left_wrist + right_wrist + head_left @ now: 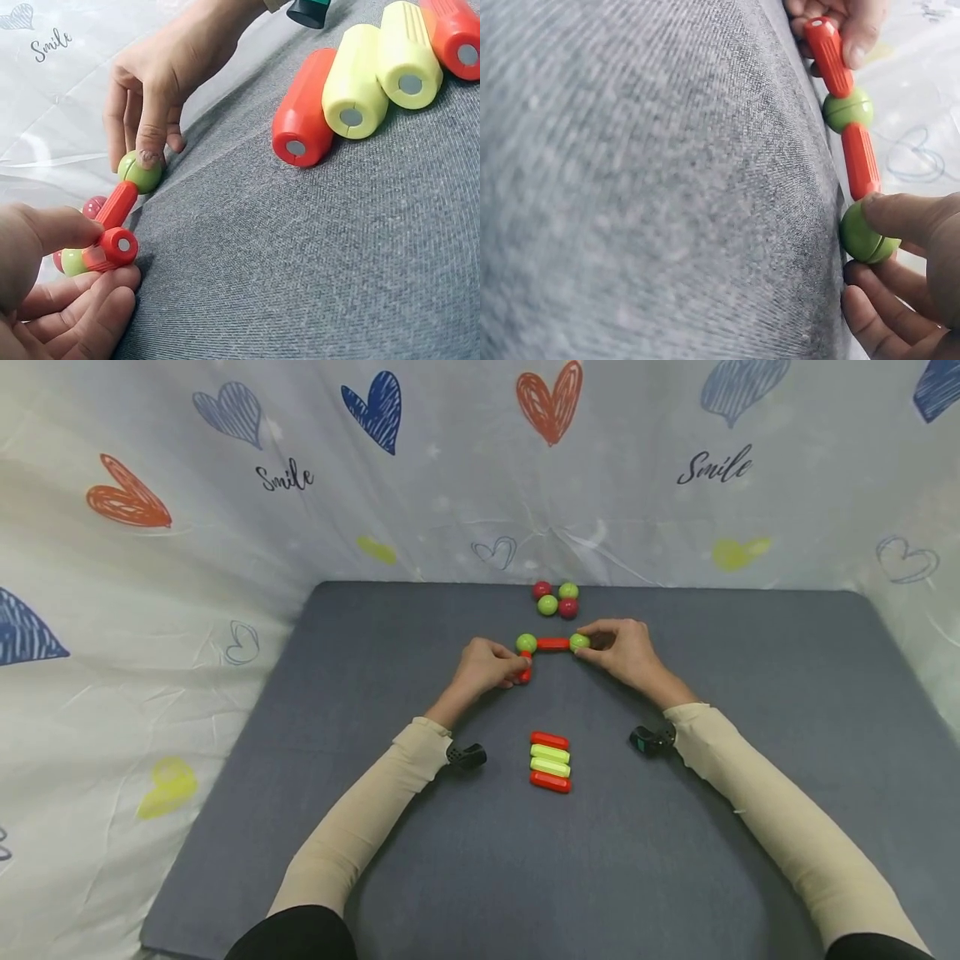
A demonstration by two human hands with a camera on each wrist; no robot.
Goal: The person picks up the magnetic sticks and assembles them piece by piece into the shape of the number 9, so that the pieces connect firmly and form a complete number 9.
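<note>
- Left hand [487,666]: thumb and fingers pinch the lower red ridged rod [526,677], whose free end shows a grey disc in the left wrist view.
- Right hand [626,652]: thumb and fingertips pinch the outer green ball [580,642] from its 3 o'clock side.
- Joined pieces, in the head view: from the corner green ball [527,644], the lower red ridged rod points to 6 o'clock; the upper red ridged rod [553,644] runs toward 3 o'clock and touches the outer green ball.
- At 12 o'clock from these pieces, near the far edge of the grey tabletop [420,843], sits a cluster of two red balls [568,608] and two green balls [547,605].
- At 6 o'clock, apart from both hands, four rods lie side by side: two yellow-green rods [550,759] between two red rods [550,782].
- Beyond the tabletop at 12 o'clock hangs a white heart-printed cloth [450,485].
</note>
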